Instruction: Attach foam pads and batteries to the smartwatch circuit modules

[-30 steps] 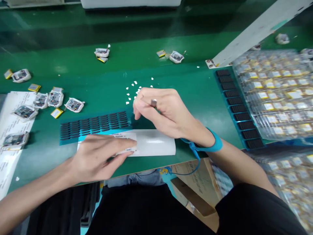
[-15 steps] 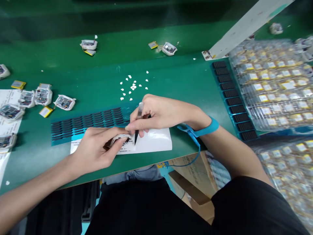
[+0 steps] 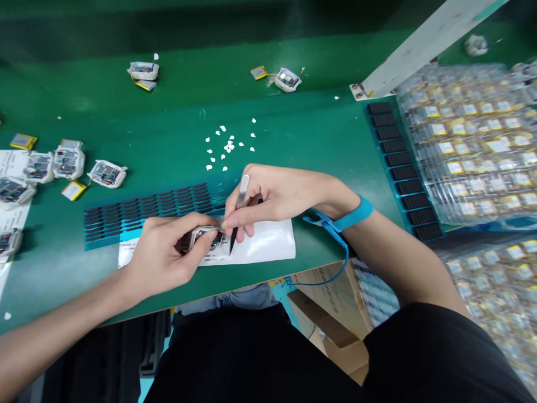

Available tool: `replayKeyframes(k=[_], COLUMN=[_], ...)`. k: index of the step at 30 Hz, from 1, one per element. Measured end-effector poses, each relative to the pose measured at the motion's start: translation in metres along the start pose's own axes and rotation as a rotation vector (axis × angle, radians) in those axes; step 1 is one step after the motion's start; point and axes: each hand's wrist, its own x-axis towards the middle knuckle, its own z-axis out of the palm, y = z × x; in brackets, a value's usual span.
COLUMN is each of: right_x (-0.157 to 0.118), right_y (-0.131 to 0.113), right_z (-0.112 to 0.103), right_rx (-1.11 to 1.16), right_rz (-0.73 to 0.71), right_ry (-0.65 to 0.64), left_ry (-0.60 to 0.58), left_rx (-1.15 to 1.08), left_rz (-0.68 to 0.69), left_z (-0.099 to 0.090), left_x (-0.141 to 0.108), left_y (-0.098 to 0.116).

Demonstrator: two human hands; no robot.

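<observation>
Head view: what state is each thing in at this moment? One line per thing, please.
Left hand, pinching the module
White-framed circuit module, held over the white sheet
Right hand, gripping the tweezers
Tweezers, nearly upright, dark tips down beside the module
Blue wrist strap, fastened on the right wrist
White sheet, lying flat, partly under the hands
Blue-backed sheet of black pads, lying flat, pads in rows

Stacked plastic trays (image 3: 470, 145) block the right hand (image 3: 277, 196) from passing rightward along the green bench (image 3: 319, 140).

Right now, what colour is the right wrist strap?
The wrist strap is bright blue, clearest in the head view.
</observation>
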Motion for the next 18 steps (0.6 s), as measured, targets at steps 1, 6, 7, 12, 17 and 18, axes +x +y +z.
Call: replayKeyframes(k=[1,6,7,12,17,18], right_x=[-0.001,-0.006,-0.006,-0.001,0.005,0.006], right_y=[-0.001,-0.015,-0.018,-0.019,-0.012,-0.011], right_z=[-0.001,0.000,0.002,0.016,0.030,0.031], right_rx=[0.036,0.083,0.088,0.179,0.136,0.096], right_rz=[-0.007,-0.112,-0.139,-0.194,-0.232,-0.223], right_ry=[-0.002,0.208,0.281,0.542,0.649,0.654], left_ry=[-0.005,-0.008,0.005,0.005,-0.055,-0.057], left_rx=[0.005,-0.071,-0.111,-0.478,-0.735,-0.777], left_rz=[-0.005,-0.045,-0.052,-0.196,-0.290,-0.299], left_z=[0.000,0.003,0.004,0.001,-0.004,-0.005], left_x=[0.000,-0.002,-0.003,-0.004,0.002,0.003], left_y=[0.000,0.001,0.002,0.005,0.010,0.011])
